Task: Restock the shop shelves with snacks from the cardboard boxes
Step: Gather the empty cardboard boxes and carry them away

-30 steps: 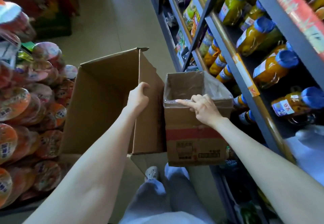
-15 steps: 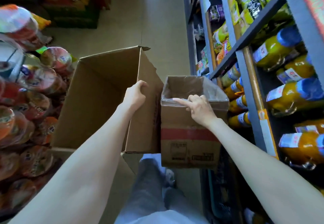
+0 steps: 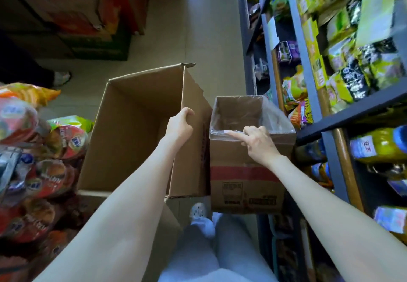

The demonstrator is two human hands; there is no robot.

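I carry two open cardboard boxes above the aisle floor. My left hand (image 3: 179, 125) grips the right wall of the large brown box (image 3: 134, 131), whose inside looks empty. My right hand (image 3: 256, 141) grips the near rim of the small box (image 3: 242, 180), which has a red stripe and a clear plastic liner; its index finger lies straight along the rim. No snacks show inside the small box. The shop shelves (image 3: 352, 109) rise on the right, filled with green and yellow snack bags and orange drink bottles.
Stacked instant-noodle bowls (image 3: 39, 160) crowd the left side. Red and brown cartons (image 3: 88, 17) are piled at the far left of the aisle. Another person's shoe (image 3: 61, 77) shows on the floor at left. My legs and one shoe (image 3: 198, 212) are below the boxes.
The view has tilted up and forward along the aisle, bringing upper shelves with snack bags into sight. Both hands keep the same hold on the two boxes.
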